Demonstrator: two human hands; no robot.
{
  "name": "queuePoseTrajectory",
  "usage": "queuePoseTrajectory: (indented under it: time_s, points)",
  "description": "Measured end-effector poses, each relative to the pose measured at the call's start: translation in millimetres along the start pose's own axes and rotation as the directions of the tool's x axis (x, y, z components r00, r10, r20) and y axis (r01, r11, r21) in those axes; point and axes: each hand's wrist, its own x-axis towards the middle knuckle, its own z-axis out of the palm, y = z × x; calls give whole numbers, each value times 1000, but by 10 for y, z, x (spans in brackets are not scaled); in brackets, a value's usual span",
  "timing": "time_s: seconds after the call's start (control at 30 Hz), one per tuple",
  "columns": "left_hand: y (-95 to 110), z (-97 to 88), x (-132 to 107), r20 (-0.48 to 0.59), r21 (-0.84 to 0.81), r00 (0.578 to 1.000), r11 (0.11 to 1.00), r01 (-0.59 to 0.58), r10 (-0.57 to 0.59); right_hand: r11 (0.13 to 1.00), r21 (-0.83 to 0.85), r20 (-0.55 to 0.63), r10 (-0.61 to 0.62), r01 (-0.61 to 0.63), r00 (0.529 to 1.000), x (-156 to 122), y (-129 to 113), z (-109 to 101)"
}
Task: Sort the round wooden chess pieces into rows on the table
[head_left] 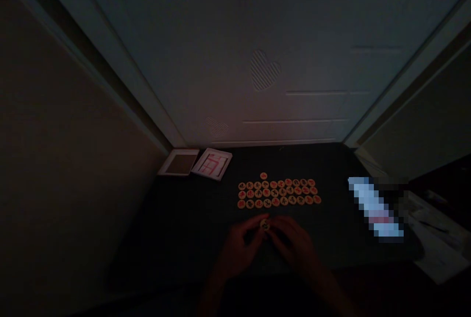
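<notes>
The scene is very dark. My left hand (pixel 239 248) and my right hand (pixel 294 246) meet near the front of a dark table (pixel 184 219), fingertips pinched together around one round wooden game piece (pixel 265 224). Which hand carries its weight is unclear. Just beyond the hands, several round pieces with red or dark marks (pixel 278 193) lie in three neat rows, with one extra piece (pixel 263 175) set above the left end.
At the back left lie an open shallow box (pixel 179 162) and its lid or board with red markings (pixel 212 163). A blurred light object (pixel 375 206) rests at the right, with papers (pixel 437 238) beyond. A pale door (pixel 265 62) stands behind.
</notes>
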Motion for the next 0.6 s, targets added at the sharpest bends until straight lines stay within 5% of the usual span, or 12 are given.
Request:
queuePoseTrajectory:
  time_s: [0.3, 0.6]
  points:
    - [-12, 43, 22, -57, -106, 997, 993, 45, -52, 999, -29, 1, -13, 13, 1000, -55, 35, 8]
    - [8, 87, 26, -57, -42, 992, 993, 110, -113, 995, -91, -3, -30, 30, 1000, -26, -7, 91]
